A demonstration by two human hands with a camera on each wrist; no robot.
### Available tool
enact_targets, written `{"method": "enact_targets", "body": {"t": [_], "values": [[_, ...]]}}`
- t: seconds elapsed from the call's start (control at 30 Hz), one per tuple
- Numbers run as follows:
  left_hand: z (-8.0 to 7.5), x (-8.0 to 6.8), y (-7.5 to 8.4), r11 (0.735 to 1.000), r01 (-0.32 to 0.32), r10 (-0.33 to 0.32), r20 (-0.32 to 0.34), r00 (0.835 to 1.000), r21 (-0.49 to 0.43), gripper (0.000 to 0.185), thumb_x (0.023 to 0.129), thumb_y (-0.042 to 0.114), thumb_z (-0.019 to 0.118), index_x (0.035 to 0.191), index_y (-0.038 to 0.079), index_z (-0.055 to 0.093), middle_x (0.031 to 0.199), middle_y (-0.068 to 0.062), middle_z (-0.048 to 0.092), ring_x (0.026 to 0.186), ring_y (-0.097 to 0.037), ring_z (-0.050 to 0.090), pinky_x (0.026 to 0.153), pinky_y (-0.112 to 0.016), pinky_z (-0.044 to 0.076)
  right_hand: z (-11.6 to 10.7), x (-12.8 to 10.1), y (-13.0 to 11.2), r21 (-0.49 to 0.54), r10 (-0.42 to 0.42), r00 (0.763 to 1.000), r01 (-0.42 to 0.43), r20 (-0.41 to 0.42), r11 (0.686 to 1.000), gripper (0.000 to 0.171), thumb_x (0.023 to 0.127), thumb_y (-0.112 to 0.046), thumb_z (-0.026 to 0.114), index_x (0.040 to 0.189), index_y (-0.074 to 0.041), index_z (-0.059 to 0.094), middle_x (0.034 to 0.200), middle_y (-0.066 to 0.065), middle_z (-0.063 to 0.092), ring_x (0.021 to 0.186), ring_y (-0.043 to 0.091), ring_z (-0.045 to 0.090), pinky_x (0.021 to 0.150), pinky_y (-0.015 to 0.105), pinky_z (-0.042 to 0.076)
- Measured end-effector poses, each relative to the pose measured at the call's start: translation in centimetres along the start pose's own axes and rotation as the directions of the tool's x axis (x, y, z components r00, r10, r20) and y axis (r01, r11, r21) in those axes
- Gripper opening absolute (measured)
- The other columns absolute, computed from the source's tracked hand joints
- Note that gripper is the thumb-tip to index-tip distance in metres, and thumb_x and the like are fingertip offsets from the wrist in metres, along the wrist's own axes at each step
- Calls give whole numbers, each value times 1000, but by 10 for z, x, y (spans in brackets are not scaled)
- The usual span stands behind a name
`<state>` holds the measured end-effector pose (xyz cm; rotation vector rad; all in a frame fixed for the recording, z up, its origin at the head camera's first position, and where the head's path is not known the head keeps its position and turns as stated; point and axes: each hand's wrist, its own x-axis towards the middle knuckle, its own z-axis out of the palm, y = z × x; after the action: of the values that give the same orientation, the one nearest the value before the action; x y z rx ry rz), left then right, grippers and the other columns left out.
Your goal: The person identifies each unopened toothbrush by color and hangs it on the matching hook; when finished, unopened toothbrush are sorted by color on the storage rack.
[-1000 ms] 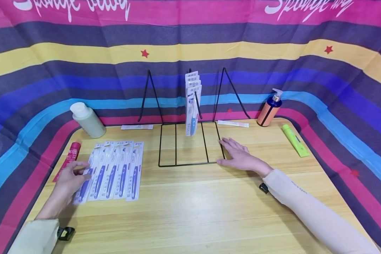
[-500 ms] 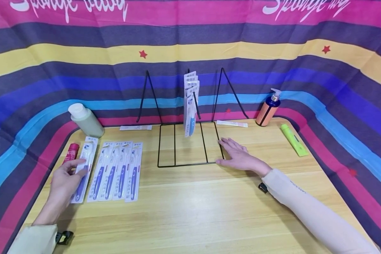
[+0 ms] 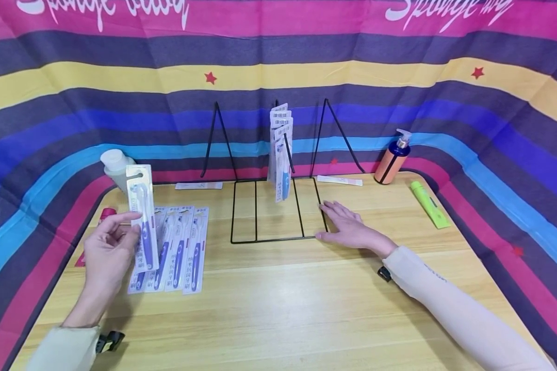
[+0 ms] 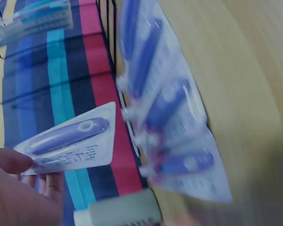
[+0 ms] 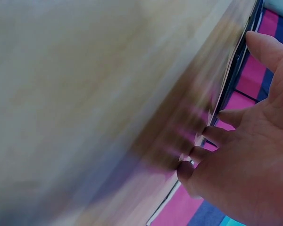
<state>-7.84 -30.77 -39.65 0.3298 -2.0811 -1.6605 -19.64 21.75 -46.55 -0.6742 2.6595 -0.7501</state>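
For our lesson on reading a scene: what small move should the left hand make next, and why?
Probably carry the lifted toothbrush pack right toward the black wire rack. The left hand pinches it upright above the flat row, similar packs already hang on the rack, and the right hand rests flat against the rack's base.

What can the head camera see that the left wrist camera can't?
Only the head view shows the right hand resting flat beside the black wire rack, the packs hanging on the rack, the orange pump bottle and the green tube.

Only the left wrist view shows the underside of the fingers behind the held pack.

Both show the left hand gripping one toothbrush pack and the row of packs on the table.
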Motion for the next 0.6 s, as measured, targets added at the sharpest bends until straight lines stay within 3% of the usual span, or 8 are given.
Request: {"method": "enact_targets", "body": {"t": [0.13, 0.33, 0.43, 0.6], "values": [[14, -7, 7, 976, -133, 146, 66, 987, -174, 27, 99, -17, 65, 124, -10, 73, 91, -8, 70, 76, -15, 60, 65, -15, 49, -2, -1, -4, 17, -15, 1000, 15, -6, 1000, 99, 104, -59, 65, 174, -5, 21, 180, 21, 9, 164, 47, 1, 122, 79, 3], [30, -22, 19, 903, -279, 341, 149, 928, -327, 25, 99, -16, 65, 124, -19, 66, 108, -10, 75, 89, -15, 70, 81, -17, 57, -4, -2, -7, 3, 2, 1000, -2, 10, 1000, 98, 105, -56, 66, 174, -6, 19, 181, 19, 8, 165, 45, 1, 123, 78, 3], [40, -30, 25, 855, -341, 426, 155, 891, -390, 23, 97, -20, 63, 120, -22, 65, 114, -13, 75, 95, -17, 72, 86, -19, 58, -5, -2, -6, -5, 7, 1000, -7, 15, 1000, 98, 105, -57, 66, 175, -7, 18, 181, 17, 8, 165, 44, 0, 124, 77, 3], [56, -38, 30, 743, -430, 573, 155, 805, -513, 29, 89, -32, 55, 114, -23, 67, 116, -18, 73, 104, -23, 71, 97, -25, 58, -5, -2, -7, -12, 7, 1000, -6, 14, 1000, 98, 105, -58, 66, 175, -8, 18, 181, 17, 8, 165, 43, 0, 124, 77, 2]]}}
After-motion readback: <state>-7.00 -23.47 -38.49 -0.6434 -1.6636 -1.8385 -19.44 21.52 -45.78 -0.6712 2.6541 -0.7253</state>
